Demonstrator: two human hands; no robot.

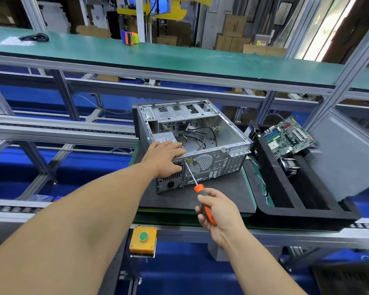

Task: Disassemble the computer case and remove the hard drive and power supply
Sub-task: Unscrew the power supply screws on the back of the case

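Gripping: our right hand (218, 211) has its fingers curled round the orange-and-black handle of the screwdriver (197, 186), just in front of the computer case (192, 143).
Tip: we've got the shaft angled up and left, its point touching the case's rear panel beside the round fan grille.
Left hand (165, 156): fingers straight, we press flat on the case's near left corner, fingertips lying over the power supply (163, 138).
Power supply: inside the case, at its rear left corner, cables trailing across the case floor.
Case: open side up, on a dark mat.
Motherboard (288, 136): right of the case, in a black tray (285, 201).
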